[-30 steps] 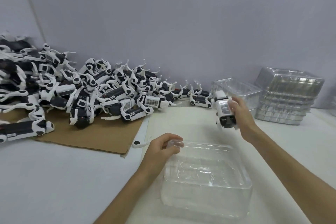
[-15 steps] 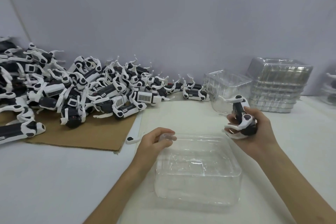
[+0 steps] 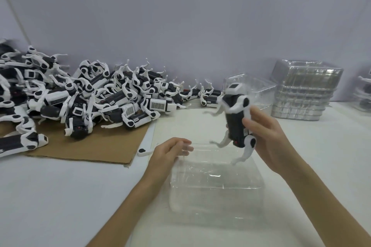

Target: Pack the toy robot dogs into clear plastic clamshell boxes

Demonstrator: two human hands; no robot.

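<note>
Right hand (image 3: 269,138) fingers wrap 1 toy robot dog (image 3: 236,118); left hand (image 3: 167,151) fingers pinch the clamshell box (image 3: 216,188) rim. Best to tuck the legs, then lower it flat.

Black-and-white toy robot dog (image 3: 236,114), clear clamshell box (image 3: 216,182), brown cardboard (image 3: 96,146).

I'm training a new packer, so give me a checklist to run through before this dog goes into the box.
1. Grip: the right hand holds the black-and-white toy robot dog by its body: ok.
2. Box steadied: the left hand holds the clear plastic clamshell box at its far left corner: ok.
3. Dog centred over the box: it hangs at the far right corner: not ok.
4. The legs tucked in: they splay outward: not ok.
5. Box open on top: cannot tell, the plastic is too clear.
</note>
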